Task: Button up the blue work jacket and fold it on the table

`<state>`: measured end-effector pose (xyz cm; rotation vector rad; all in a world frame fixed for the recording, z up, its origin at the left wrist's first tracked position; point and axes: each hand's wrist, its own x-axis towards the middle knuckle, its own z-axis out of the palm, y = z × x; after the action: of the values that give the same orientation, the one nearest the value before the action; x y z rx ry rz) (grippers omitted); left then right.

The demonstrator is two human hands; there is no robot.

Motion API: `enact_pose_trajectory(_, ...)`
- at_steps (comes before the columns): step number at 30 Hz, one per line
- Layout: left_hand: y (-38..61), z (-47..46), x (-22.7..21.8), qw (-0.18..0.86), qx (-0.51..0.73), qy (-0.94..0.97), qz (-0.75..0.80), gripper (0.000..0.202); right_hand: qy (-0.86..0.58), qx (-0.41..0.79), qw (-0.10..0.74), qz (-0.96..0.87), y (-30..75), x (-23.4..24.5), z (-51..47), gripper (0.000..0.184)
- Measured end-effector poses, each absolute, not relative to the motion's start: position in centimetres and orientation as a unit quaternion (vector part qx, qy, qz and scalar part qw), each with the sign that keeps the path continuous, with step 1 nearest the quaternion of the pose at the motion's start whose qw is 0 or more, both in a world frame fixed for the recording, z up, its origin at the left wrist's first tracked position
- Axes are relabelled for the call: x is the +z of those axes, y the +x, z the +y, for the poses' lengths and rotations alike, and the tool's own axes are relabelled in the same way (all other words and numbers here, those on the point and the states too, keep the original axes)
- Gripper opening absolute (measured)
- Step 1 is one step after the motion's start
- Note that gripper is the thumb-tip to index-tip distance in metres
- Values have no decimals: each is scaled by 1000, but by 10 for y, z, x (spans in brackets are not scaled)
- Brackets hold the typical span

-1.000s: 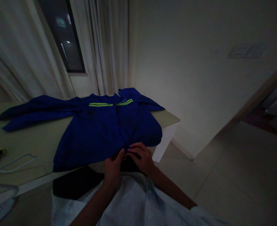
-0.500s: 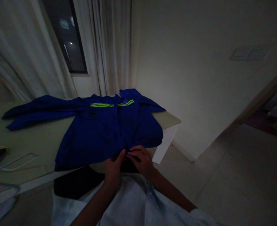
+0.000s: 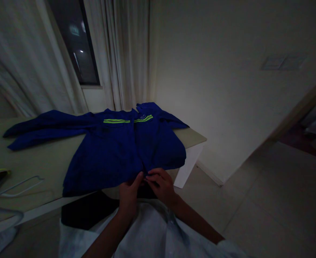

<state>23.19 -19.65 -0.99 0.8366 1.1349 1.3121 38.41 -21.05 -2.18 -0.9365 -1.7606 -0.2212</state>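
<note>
left hand point(image 3: 128, 195) and right hand point(image 3: 163, 186), fingers point(image 3: 156, 172) pinching blue jacket point(image 3: 114, 154) hem, at table point(image 3: 51, 168) edge (near side), wide floor point(image 3: 254, 204) rightward

The jacket point(image 3: 106, 157) was a deep royal blue, plain except at the chest, where two bands point(image 3: 116, 121) in fluorescent yellow-green were each split lengthwise by a darker line; a small, pale emblem point(image 3: 142, 117), its design illegible, marked one side. The tabletop point(image 3: 45, 157) was a dull olive-beige, the table leg point(image 3: 188, 166) white. The hanger point(image 3: 16, 196) was whitish, and the nearby flat object point(image 3: 0, 177) blackish with a yellow edge. The curtain point(image 3: 26, 53) was a plain greyish cream, the window pane point(image 3: 78, 61) near-black with pale light spots. The wall point(image 3: 214, 89) appeared grey-beige; the floor point(image 3: 249, 215) was grey, patterned with thin, darker joint lines. The wearer's top point(image 3: 147, 229) was pale grey-blue with darker bluish patches.
</note>
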Motion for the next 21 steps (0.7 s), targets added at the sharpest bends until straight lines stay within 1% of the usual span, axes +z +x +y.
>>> enact_pose_trajectory(7, 231, -192, -21, 537, 561, 378, 504, 38, -395, -97, 534, -741, 384, -26, -211, 2)
enact_pose_trajectory(15, 233, -194, -16, 547, 570, 350, 504, 36, -409, -96, 529, -738, 384, -28, -211, 2)
enact_pose_trajectory(21, 230, -193, -22, 534, 544, 375, 527, 37, -412, -117, 516, -742, 384, -34, -211, 4)
